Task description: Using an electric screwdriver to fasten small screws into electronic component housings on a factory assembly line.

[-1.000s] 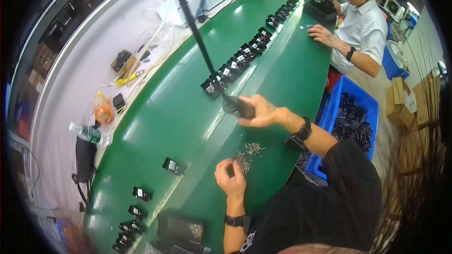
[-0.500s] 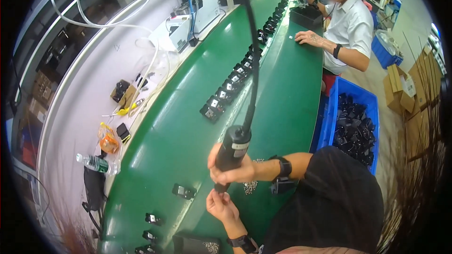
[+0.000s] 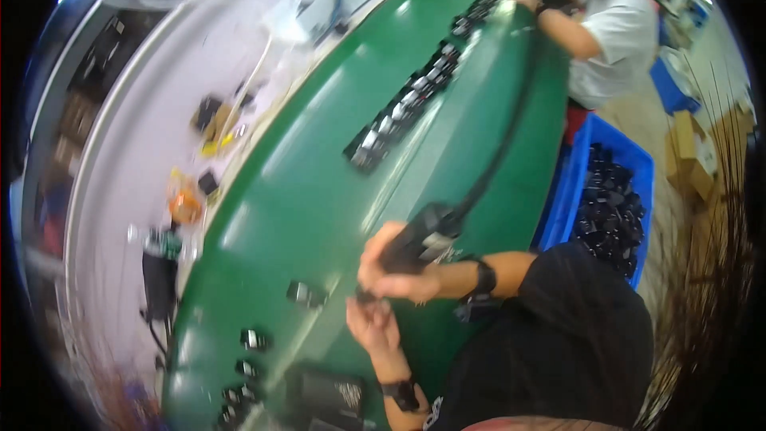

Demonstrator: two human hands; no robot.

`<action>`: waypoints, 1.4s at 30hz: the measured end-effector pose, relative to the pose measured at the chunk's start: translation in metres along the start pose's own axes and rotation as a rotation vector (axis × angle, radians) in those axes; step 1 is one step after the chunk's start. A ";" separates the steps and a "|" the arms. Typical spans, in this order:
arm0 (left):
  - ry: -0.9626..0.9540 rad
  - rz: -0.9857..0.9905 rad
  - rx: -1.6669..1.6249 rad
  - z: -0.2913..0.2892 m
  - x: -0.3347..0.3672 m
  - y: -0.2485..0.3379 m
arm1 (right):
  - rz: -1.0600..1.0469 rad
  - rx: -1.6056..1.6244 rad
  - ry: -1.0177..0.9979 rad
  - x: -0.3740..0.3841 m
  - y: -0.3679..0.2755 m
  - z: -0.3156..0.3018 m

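Note:
A black electric screwdriver [image 3: 421,241] with a thick cable leans up and to the right, and my right hand [image 3: 391,273] is wrapped round its body. Just below its lower end, my left hand [image 3: 373,326] has its fingers pinched together. What they hold, if anything, is too blurred to make out. Left of my hands, a small black part with a pale face [image 3: 306,294] rests on the green bench [image 3: 263,263]. Several similar black parts [image 3: 254,340] lie farther down, beside a dark box [image 3: 327,395] with small screws in it.
A long row of black parts [image 3: 399,116] runs up the bench toward a co-worker [image 3: 614,32], whose hand reaches over the row. A blue crate [image 3: 576,215] full of black pieces stands right of the bench. A bottle [image 3: 159,241] lies on the left ledge.
The screwdriver has swung from nearly upright to a rightward tilt, and both hands have risen slightly with it. The co-worker's hand has moved from the bench top to the row. The view has blurred.

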State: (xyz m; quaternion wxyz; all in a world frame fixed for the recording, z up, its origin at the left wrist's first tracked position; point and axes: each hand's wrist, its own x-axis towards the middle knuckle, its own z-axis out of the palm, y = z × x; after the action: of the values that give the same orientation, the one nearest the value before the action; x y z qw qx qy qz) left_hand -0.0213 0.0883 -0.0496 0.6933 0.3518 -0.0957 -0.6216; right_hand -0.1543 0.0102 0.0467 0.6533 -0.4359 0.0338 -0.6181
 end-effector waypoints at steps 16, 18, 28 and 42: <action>-0.192 0.915 1.414 0.096 0.169 -0.011 | -0.403 -0.446 0.018 0.070 -0.073 -0.101; -0.170 0.897 1.416 0.102 0.203 -0.014 | -0.393 -0.424 0.006 0.071 -0.066 -0.104; -0.139 0.525 1.435 0.124 0.257 -0.028 | -0.287 -0.473 -0.030 0.084 -0.072 -0.127; -0.114 0.379 1.363 0.129 0.251 -0.027 | -0.286 -0.525 -0.088 0.094 -0.084 -0.134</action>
State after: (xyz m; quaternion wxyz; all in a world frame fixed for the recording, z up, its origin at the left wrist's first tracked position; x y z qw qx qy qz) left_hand -0.0637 -0.1917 -0.0471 0.4090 0.6515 -0.5592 -0.3092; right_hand -0.2759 -0.1271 0.0622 0.4252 -0.6167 0.1024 -0.6545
